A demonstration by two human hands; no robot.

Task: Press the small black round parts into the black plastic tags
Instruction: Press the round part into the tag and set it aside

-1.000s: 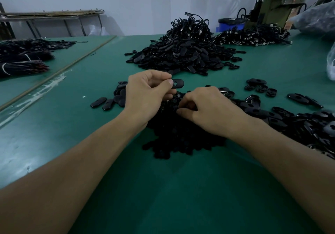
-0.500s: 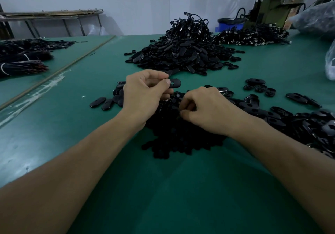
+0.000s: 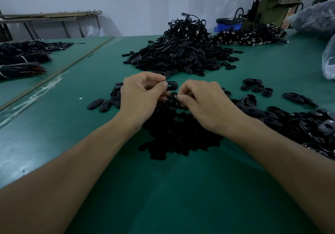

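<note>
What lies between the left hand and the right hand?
Head view: the black tag pinched by the left hand juts into the gap toward the right hand; small round parts lie beneath.

Big tag pile (image 3: 177, 56) at back ctr of table (image 3: 163, 188); round-parts heap (image 3: 181, 135) in front; loose tags (image 3: 308, 125) to R; bundles (image 3: 21, 66) far L.

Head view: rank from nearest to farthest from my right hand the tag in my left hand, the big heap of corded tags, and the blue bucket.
1. Tag, pinched in the left hand, just beside the right hand.
2. Heap of corded tags, straight ahead, farther back.
3. Blue bucket, farthest back, ahead and right.
</note>
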